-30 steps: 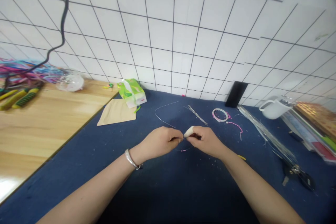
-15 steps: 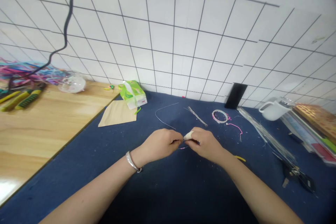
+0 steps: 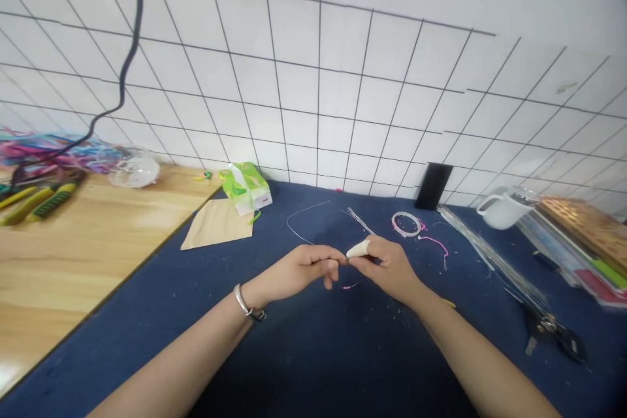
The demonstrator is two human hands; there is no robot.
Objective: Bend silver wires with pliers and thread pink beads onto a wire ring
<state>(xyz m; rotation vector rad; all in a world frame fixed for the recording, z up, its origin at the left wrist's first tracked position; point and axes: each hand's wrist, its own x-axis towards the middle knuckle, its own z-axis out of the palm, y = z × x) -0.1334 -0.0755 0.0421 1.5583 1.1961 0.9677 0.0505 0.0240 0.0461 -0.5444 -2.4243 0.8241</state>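
My left hand (image 3: 304, 270) and my right hand (image 3: 388, 265) meet over the blue cloth, fingertips touching. A thin wire (image 3: 300, 212) curves up and away beyond my left hand. Several small pink beads (image 3: 347, 287) sit on the wire's loop just below my fingers. My right hand, its index finger wrapped in a white covering, pinches the wire. On my left hand the index finger reaches toward that pinch while the thumb presses against the bent fingers. The exact spot where the wire is gripped is hidden.
Beyond my hands lie a bundle of short wires (image 3: 360, 220) and a round bead dish (image 3: 406, 224). Long wires (image 3: 482, 248), keys (image 3: 547, 328) and a white mug (image 3: 504, 210) are at right. A tissue pack (image 3: 246, 189) and pliers (image 3: 53, 201) are at left.
My left hand's fingers have shifted from a tight pinch to a straighter index finger with the thumb lower. The pink beads hang slightly lower. The view has tilted up a little.
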